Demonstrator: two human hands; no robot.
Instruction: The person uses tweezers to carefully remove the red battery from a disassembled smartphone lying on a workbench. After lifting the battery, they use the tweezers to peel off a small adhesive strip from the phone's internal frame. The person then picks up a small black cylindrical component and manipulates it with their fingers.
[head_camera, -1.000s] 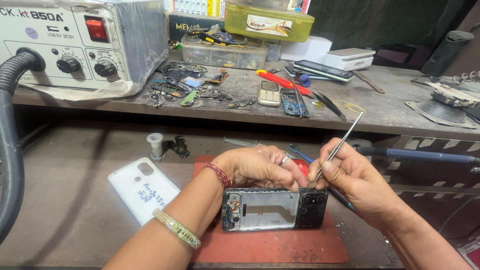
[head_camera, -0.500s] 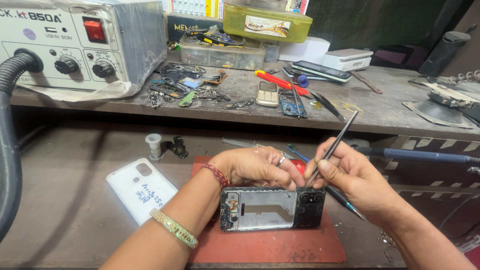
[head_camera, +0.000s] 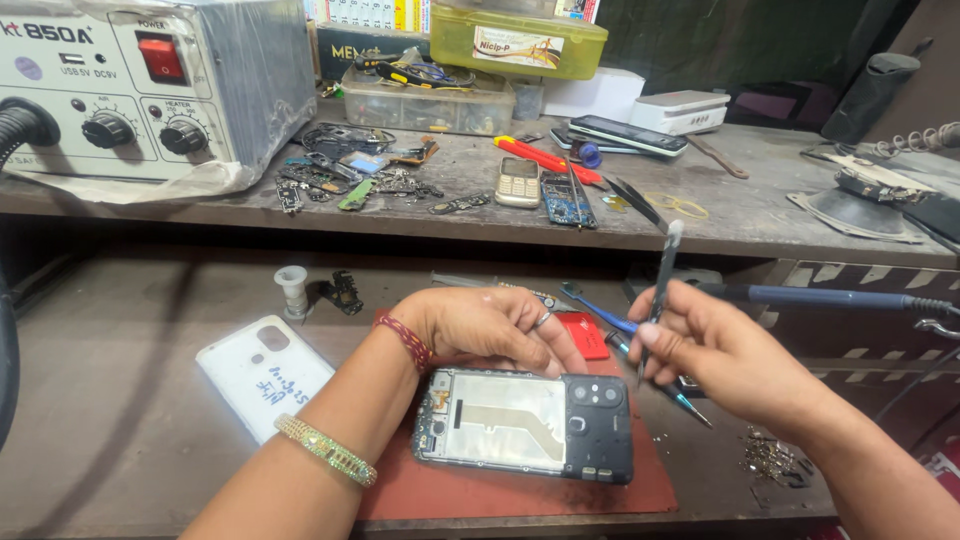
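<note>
Phone-repair workshop: hot-air rework stn (head_camera: 120, 90) on upper shelf (head_camera: 760, 215), loose circuit boards & parts (head_camera: 350, 175), old keypad phone (head_camera: 517, 181), screwdrivers (head_camera: 545, 158), parts boxes (head_camera: 430, 95), opened phone (head_camera: 525, 424) on red mat (head_camera: 520, 495), worn bench (head_camera: 110, 440).

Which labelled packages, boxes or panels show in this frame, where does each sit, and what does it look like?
Grey metal rework station: shelf, far left; red switch, two black knobs.
Yellow-green lidded plastic box: shelf back, white label.
White flat box: shelf, right of centre.
White phone back cover: bench, beside left forearm; handwriting.

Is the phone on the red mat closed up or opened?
Opened: the phone lies back cover off, its inner frame exposed; a white back cover lies beside the mat.
</note>
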